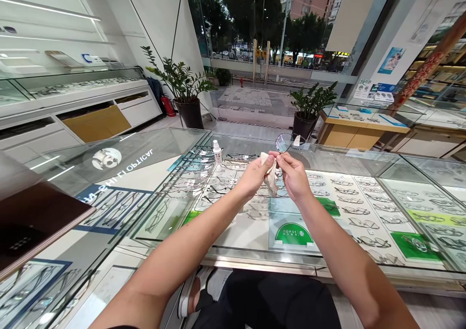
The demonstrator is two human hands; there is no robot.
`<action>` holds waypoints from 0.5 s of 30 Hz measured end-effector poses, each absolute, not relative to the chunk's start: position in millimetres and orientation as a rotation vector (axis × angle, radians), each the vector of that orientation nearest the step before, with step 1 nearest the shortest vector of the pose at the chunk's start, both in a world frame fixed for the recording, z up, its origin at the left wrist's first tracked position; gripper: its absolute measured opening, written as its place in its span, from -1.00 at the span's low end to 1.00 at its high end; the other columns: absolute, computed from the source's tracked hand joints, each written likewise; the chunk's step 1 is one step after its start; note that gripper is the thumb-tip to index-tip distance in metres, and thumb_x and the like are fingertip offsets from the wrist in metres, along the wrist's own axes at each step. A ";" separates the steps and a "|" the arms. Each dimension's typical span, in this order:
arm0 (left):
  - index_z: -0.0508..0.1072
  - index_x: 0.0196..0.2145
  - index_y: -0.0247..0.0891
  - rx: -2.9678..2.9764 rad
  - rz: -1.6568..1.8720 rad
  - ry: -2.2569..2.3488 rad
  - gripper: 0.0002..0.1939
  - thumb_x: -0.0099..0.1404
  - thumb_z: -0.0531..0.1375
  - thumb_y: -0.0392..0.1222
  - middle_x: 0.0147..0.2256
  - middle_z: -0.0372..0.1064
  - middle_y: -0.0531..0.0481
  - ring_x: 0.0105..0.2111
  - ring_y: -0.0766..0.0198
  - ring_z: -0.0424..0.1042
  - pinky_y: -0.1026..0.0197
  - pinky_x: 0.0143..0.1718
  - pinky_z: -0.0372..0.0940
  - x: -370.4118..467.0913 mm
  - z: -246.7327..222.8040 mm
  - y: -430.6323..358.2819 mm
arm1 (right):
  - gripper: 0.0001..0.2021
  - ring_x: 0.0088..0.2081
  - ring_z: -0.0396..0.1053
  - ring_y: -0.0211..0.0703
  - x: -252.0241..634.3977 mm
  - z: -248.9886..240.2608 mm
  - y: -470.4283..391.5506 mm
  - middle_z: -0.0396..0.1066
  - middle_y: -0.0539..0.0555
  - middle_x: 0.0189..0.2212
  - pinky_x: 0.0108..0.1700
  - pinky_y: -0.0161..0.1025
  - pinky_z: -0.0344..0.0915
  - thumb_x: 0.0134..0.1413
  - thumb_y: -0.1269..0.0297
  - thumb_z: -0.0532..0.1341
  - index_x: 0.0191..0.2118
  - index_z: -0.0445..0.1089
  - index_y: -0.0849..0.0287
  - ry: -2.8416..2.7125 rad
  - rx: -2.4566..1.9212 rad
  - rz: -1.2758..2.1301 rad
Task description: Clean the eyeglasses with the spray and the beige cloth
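Observation:
Over the glass counter, my left hand (255, 174) is closed on a crumpled whitish cloth (271, 182), which hangs down between my hands. Close beside it, my right hand (294, 174) pinches a pair of eyeglasses (277, 142) with thin dark round rims. The lenses point up and away from me, and a small white tag or sticker shows on one of them. Part of the frame is hidden by my fingers and the cloth. A small white spray bottle (217, 153) stands upright on the counter to the left of my hands.
Rows of spectacles lie inside the glass display counter (240, 254), near a green sign (294, 234). A dark brown panel-like object (40, 217) juts in at left. Two potted plants (191, 113) stand beyond, before the glass front. Another display case (364, 120) stands at right.

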State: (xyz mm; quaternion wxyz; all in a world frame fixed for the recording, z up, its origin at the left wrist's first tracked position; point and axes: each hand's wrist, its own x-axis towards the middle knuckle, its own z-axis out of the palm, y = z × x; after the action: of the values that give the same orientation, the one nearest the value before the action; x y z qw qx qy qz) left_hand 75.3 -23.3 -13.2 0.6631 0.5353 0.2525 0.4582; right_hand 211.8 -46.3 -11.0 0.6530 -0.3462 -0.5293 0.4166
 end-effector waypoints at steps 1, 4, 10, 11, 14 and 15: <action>0.43 -0.32 -0.30 1.216 1.031 0.570 -0.36 0.19 0.34 0.43 -0.51 0.35 0.09 -0.55 0.39 0.26 0.31 -0.47 0.17 74.3 -12.8 -22.2 | -0.76 -0.06 0.41 -0.02 213.1 -10.7 -46.0 0.50 0.09 -0.20 0.02 -0.09 0.38 0.18 0.02 0.37 -0.17 0.70 0.01 -1.207 -0.783 0.935; 0.47 -0.32 -0.31 1.208 1.018 0.560 -0.36 0.18 0.35 0.42 -0.51 0.39 0.06 -0.53 0.36 0.32 0.31 -0.45 0.20 70.8 -12.2 -18.3 | -0.80 -0.02 0.41 0.00 217.2 -8.5 -45.8 0.51 0.09 -0.19 0.08 -0.06 0.36 0.18 0.08 0.37 -0.19 0.71 0.01 -1.223 -0.774 0.898; 0.56 -0.35 -0.40 1.097 0.918 0.541 -0.32 0.07 0.44 0.39 -0.45 0.50 -0.09 -0.49 0.31 0.39 0.27 -0.42 0.26 64.9 -7.3 -12.7 | -0.78 -0.03 0.42 0.01 220.0 -4.1 -47.6 0.56 0.12 -0.17 0.01 -0.06 0.37 0.16 0.04 0.40 -0.38 0.65 0.04 -1.225 -0.786 0.908; 0.56 -0.34 -0.39 1.068 0.913 0.543 -0.34 0.05 0.47 0.37 -0.46 0.49 -0.06 -0.48 0.32 0.39 0.28 -0.41 0.25 64.6 -6.6 -12.3 | -0.77 -0.04 0.43 0.01 219.8 -3.5 -48.0 0.56 0.11 -0.18 0.03 -0.05 0.36 0.16 0.04 0.40 -0.42 0.63 0.04 -1.224 -0.777 0.908; 0.54 -0.33 -0.36 1.023 0.886 0.572 -0.34 0.01 0.50 0.35 -0.46 0.46 -0.02 -0.48 0.34 0.37 0.29 -0.41 0.22 65.0 -6.7 -11.6 | -0.77 -0.06 0.43 -0.02 219.6 -1.4 -49.4 0.56 0.09 -0.20 0.10 -0.04 0.34 0.16 0.03 0.40 -0.41 0.62 0.03 -1.220 -0.765 0.891; 0.53 -0.34 -0.36 1.021 0.865 0.595 -0.32 0.00 0.48 0.38 -0.47 0.44 -0.01 -0.49 0.35 0.36 0.29 -0.42 0.20 65.4 -7.6 -11.3 | -0.79 -0.06 0.43 -0.02 219.8 -0.5 -49.8 0.55 0.08 -0.21 0.11 -0.05 0.34 0.15 0.02 0.41 -0.37 0.64 0.03 -1.218 -0.770 0.885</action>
State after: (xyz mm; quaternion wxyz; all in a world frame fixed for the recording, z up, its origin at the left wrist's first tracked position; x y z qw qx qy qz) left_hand 65.4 -11.3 -7.6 0.7437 0.4660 0.2716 0.3950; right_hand 219.8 -49.8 -0.5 0.6634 -0.3407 -0.5390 0.3915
